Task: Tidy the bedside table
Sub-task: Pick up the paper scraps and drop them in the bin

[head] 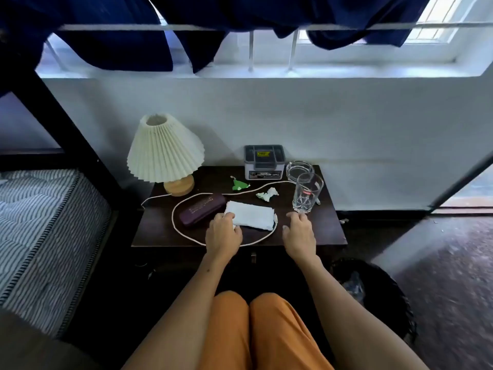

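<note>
The table (160,231) is dark and stands against the wall, crowded with clutter. At its back left sits the lamp (165,150), whose cord (186,233) runs out in a wide loop over the top. A grey box (264,161) stands at the back, with an ashtray (299,169) and a glass (307,192) to its right. Inside the loop lie a purple case (201,209) and, touching it, a folded white cloth (250,214). Smaller still are a green scrap (240,185) and a crumpled tissue (267,194) near the middle.

The left hand (222,233) rests on the cloth's near left corner, fingers curled over the edge, seemingly pinching it. The right hand (298,233) hovers loosely open just below the glass, holding nothing.

Tidying looks barely begun; the cloth seems to be the step in hand. Next, lifting it calls for clearing the cord, and the right hand must avoid knocking the glass.
</note>
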Demonstrator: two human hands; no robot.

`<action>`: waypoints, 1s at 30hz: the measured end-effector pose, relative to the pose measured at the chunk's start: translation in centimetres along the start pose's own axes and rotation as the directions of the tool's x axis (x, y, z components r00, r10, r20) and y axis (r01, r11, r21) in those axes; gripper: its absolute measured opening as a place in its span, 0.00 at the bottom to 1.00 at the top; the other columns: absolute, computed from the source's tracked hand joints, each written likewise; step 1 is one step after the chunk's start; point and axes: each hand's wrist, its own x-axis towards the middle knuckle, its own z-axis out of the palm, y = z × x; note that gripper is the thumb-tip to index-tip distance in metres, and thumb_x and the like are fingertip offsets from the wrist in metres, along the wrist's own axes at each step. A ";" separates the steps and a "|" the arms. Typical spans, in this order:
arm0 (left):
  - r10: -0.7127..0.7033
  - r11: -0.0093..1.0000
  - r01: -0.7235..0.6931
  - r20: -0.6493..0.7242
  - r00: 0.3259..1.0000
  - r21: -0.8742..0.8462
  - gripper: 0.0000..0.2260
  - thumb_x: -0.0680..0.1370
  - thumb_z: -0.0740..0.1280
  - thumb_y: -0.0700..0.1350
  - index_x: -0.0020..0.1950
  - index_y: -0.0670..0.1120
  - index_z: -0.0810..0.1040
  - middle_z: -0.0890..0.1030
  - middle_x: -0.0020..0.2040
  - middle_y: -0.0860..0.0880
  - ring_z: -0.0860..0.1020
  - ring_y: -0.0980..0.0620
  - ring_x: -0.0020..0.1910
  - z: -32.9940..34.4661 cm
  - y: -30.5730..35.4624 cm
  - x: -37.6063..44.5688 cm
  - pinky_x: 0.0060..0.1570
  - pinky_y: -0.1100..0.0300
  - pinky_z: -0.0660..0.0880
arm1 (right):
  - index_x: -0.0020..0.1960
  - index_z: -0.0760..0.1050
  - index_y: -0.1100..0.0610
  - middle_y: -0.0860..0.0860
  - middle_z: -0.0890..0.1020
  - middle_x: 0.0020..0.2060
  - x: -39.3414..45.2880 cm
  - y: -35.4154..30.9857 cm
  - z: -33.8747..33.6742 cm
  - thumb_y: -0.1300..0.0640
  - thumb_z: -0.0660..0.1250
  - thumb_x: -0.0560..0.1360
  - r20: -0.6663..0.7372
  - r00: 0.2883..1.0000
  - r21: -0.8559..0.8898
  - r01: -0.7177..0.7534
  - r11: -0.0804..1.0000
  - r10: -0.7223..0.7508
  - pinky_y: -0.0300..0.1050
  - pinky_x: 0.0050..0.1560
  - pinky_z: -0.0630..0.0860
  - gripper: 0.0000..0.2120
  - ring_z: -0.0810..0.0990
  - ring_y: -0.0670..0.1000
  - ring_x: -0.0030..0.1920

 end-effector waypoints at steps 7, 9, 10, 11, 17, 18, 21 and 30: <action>0.001 0.981 -0.018 0.090 0.996 0.191 0.20 0.80 0.60 0.41 0.72 0.49 0.66 0.55 0.77 0.39 0.54 0.40 0.76 3.2 -2.8 3.2 0.71 0.48 0.63 | 0.70 0.66 0.54 0.54 0.67 0.70 3.1 2.6 2.2 0.63 0.59 0.78 0.111 0.993 -0.161 -0.008 0.987 0.026 0.52 0.60 0.71 0.20 0.66 0.58 0.67; 0.006 0.979 -0.024 0.090 0.996 0.202 0.20 0.80 0.59 0.40 0.72 0.50 0.66 0.54 0.77 0.39 0.53 0.40 0.77 3.9 -3.3 3.9 0.71 0.48 0.63 | 0.70 0.65 0.53 0.54 0.65 0.72 3.7 2.9 2.7 0.64 0.58 0.78 0.115 0.993 -0.190 0.003 0.982 0.019 0.52 0.60 0.71 0.21 0.65 0.58 0.68; 0.017 0.979 -0.035 0.089 0.996 0.203 0.20 0.80 0.59 0.40 0.72 0.50 0.67 0.54 0.77 0.39 0.54 0.40 0.77 4.2 -3.5 4.1 0.71 0.49 0.63 | 0.71 0.64 0.53 0.55 0.64 0.73 3.9 3.1 2.9 0.65 0.57 0.79 0.123 0.992 -0.201 0.009 0.979 0.016 0.52 0.61 0.71 0.22 0.64 0.58 0.69; 0.031 0.978 -0.048 0.088 0.996 0.204 0.19 0.80 0.59 0.40 0.71 0.49 0.68 0.56 0.77 0.39 0.55 0.41 0.76 4.5 -3.6 4.3 0.70 0.50 0.64 | 0.71 0.64 0.53 0.55 0.62 0.74 4.0 3.2 3.2 0.65 0.56 0.79 0.132 0.991 -0.211 0.014 0.977 0.015 0.52 0.61 0.71 0.22 0.64 0.58 0.69; 0.092 0.979 -0.101 0.057 0.994 0.175 0.13 0.79 0.59 0.37 0.61 0.42 0.78 0.73 0.63 0.44 0.75 0.44 0.59 6.2 -4.7 4.9 0.55 0.54 0.75 | 0.70 0.66 0.57 0.55 0.63 0.73 4.2 4.1 4.4 0.68 0.56 0.78 0.123 0.992 -0.277 0.028 0.960 0.006 0.50 0.58 0.73 0.21 0.64 0.58 0.68; 0.097 0.977 -0.104 0.047 0.994 0.185 0.13 0.79 0.59 0.36 0.59 0.41 0.78 0.75 0.61 0.44 0.76 0.44 0.58 6.4 -4.8 4.9 0.54 0.54 0.75 | 0.70 0.67 0.58 0.54 0.65 0.73 4.2 4.1 4.5 0.69 0.56 0.78 0.111 0.994 -0.281 0.034 0.959 -0.003 0.49 0.57 0.74 0.22 0.64 0.58 0.68; 0.121 0.969 -0.124 0.030 0.992 0.212 0.14 0.77 0.57 0.32 0.58 0.40 0.78 0.77 0.57 0.44 0.75 0.45 0.57 6.5 -4.8 4.9 0.51 0.54 0.75 | 0.65 0.71 0.61 0.54 0.70 0.68 4.2 4.1 4.6 0.71 0.56 0.76 0.069 0.998 -0.278 0.029 0.960 -0.011 0.49 0.52 0.76 0.20 0.66 0.57 0.65; 0.037 0.990 -0.025 -0.082 0.996 0.140 0.13 0.76 0.59 0.33 0.55 0.41 0.80 0.80 0.51 0.43 0.77 0.45 0.51 5.1 -4.9 4.2 0.47 0.53 0.75 | 0.45 0.77 0.66 0.59 0.80 0.47 3.5 3.8 4.1 0.71 0.58 0.72 0.039 0.999 -0.255 -0.018 0.967 0.029 0.47 0.40 0.68 0.10 0.75 0.61 0.51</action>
